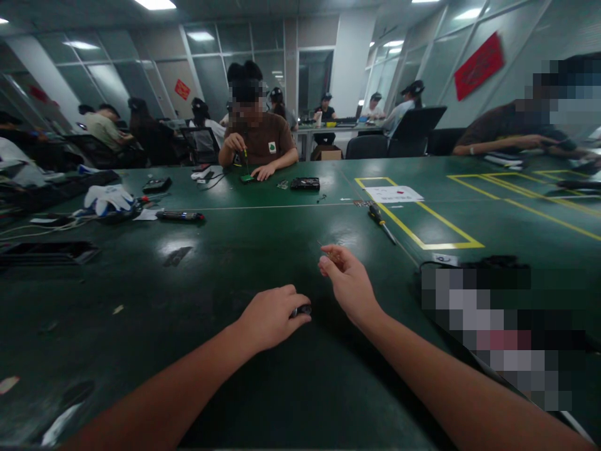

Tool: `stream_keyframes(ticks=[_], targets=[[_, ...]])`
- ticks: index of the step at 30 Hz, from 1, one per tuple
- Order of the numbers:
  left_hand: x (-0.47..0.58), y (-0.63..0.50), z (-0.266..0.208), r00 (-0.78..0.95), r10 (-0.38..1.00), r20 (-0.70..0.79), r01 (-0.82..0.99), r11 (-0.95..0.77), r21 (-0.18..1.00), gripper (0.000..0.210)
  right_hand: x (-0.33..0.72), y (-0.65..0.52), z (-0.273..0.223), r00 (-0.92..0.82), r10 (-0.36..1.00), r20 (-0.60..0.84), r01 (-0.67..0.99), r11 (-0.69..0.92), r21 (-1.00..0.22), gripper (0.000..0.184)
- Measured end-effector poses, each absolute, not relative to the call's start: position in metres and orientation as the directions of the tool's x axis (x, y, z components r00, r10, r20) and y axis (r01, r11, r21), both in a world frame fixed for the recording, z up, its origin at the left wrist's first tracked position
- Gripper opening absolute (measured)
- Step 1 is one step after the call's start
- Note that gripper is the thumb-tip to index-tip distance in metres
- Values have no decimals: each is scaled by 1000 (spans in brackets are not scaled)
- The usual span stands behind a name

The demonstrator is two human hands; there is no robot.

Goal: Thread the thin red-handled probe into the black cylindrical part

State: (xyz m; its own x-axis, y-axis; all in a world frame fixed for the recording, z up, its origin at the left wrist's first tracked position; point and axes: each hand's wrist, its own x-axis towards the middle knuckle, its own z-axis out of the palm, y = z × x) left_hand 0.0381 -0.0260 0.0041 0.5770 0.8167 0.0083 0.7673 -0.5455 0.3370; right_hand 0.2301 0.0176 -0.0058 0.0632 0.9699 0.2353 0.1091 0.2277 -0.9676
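Note:
My left hand (272, 316) rests low over the green table (235, 388), its fingers curled round a small dark glossy object (303, 310). Only the object's end shows between thumb and fingers, so its kind is unclear. To the right and a little farther off, my right hand (351, 282) is closed in a pinch. In it is a small brownish-gold piece (334, 257), mostly hidden by the fingers, with a thin wire-like tip sticking out to the upper left. The two hands are apart. Beyond my right hand lies a screwdriver (382, 223) with a black and yellow handle.
Across the table a person (265, 141) holds a screwdriver over a small green board (246, 178). White gloves (109, 199), a dark cylindrical tool (179, 216) and an open black tray-like casing (47, 252) lie left. Yellow tape (451, 245) and a paper sheet (394, 194) lie right.

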Motion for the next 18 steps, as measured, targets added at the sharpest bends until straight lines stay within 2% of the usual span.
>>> stream_keyframes(ticks=[4, 12, 15, 18], targets=[[40, -27, 7, 537, 843, 38, 769, -508, 389, 25, 229, 17, -5, 56, 974, 219, 100, 213, -972, 28], [21, -15, 12, 294, 951, 94, 613, -263, 745, 27, 232, 16, -4, 39, 978, 205, 138, 198, -970, 28], [5, -5, 17, 109, 993, 53, 437, -96, 895, 30, 232, 15, -3, 34, 983, 183, 126, 177, -976, 28], [-20, 6, 28, -87, 996, -21, 107, 30, 994, 26, 232, 16, -5, 30, 982, 186, 98, 182, -978, 28]])
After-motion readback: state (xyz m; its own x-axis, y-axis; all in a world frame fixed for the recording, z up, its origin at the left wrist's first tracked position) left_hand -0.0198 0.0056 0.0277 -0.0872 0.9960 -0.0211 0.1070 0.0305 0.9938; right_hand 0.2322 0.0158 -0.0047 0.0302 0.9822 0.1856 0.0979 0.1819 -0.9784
